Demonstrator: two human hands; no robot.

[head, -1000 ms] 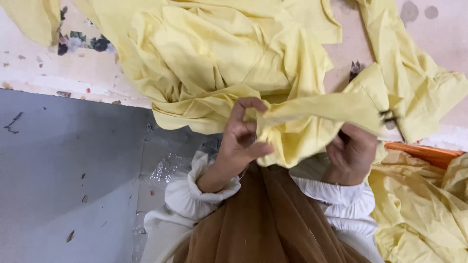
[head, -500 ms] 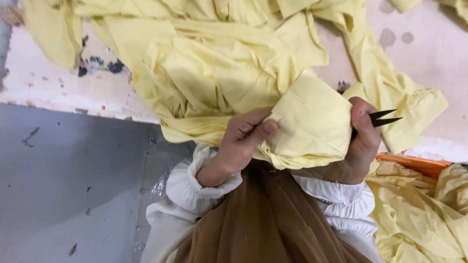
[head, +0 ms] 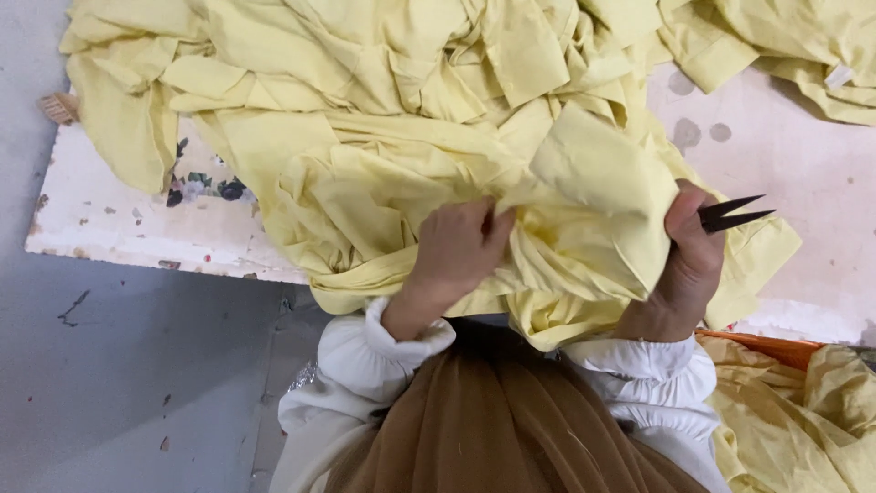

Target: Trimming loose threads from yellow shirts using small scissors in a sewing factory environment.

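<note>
A big heap of pale yellow cloth [head: 365,137] covers the worn white table [head: 119,219]. My left hand [head: 456,251] grips a fold of the yellow garment near the table's front edge. My right hand [head: 689,260] holds another part of the same garment and also a small pair of black thread snips [head: 735,215], whose points stick out to the right. A flap of cloth [head: 593,192] stands up between the two hands. White gathered cuffs and a brown skirt show below.
More yellow cloth lies at the back right [head: 785,46] and hangs at the lower right [head: 803,420] by an orange edge [head: 757,347]. Grey floor [head: 109,383] lies to the left below the table edge.
The hands have pushed away from me onto the heap and spread apart. The folded piece has been turned up, and the snips' tips now show beyond my right hand.
</note>
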